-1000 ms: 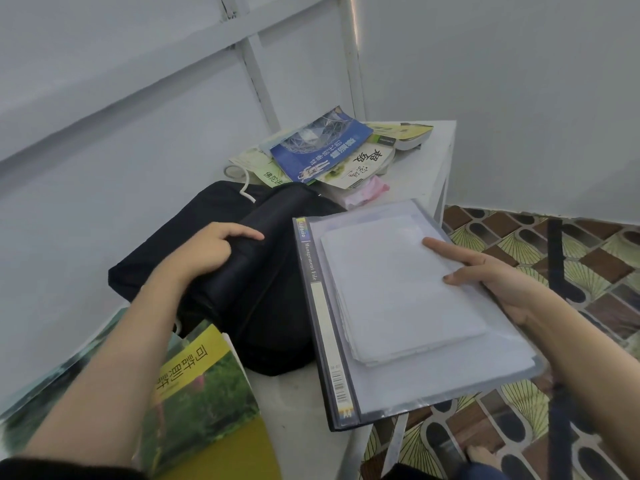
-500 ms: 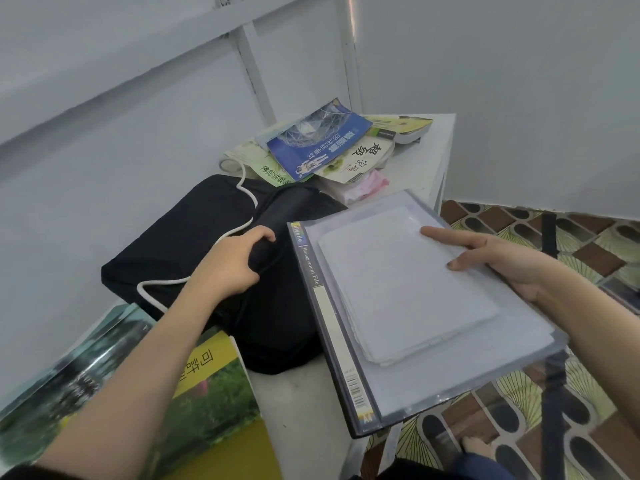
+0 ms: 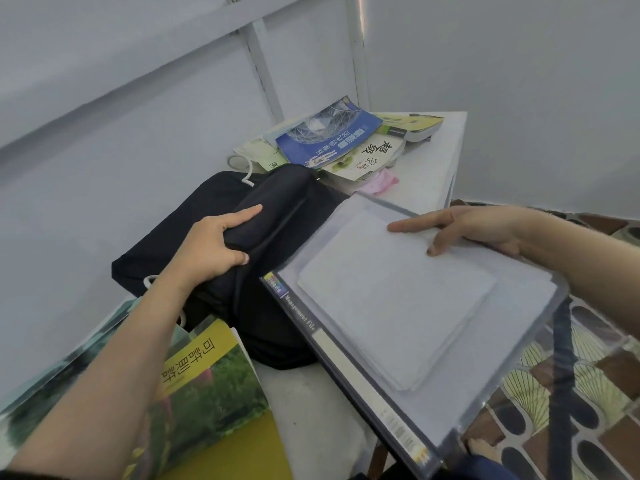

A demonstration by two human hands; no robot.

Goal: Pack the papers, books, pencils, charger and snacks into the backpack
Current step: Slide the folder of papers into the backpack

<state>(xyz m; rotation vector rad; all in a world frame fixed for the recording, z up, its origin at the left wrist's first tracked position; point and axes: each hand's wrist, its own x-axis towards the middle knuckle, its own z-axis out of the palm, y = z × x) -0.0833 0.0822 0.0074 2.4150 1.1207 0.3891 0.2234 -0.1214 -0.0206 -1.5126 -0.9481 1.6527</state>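
Pale grey walls met in a corner behind a narrow white desk (image 3: 427,168), with patterned brown and green floor tiles (image 3: 588,410) showing to the right. A soft black fabric backpack (image 3: 277,306) lay slumped flat across the middle of the desk, apparently not yet opened wide. Over the desk's right edge hung a large clear plastic folder (image 3: 485,393) with a dark printed spine, tilted toward the bag and carrying a loose stack of white papers (image 3: 391,299); it seemed to be serving as a tray so the sheets would go in together. At the near left lay a green and yellow book (image 3: 207,386), and a blue book (image 3: 329,133) topped a heap at the far end, all waiting to be packed. The left hand (image 3: 214,247) gripped a fold of the backpack, thumb under and fingers over, probably to lift the mouth open. The right hand (image 3: 478,230) held the folder at its far side, forefinger and thumb pressed on the papers to stop them sliding; its other fingers were hidden. A white cable (image 3: 247,171), likely the charger's, curled behind the bag, and a small pink packet (image 3: 381,183) lay beside the far books.
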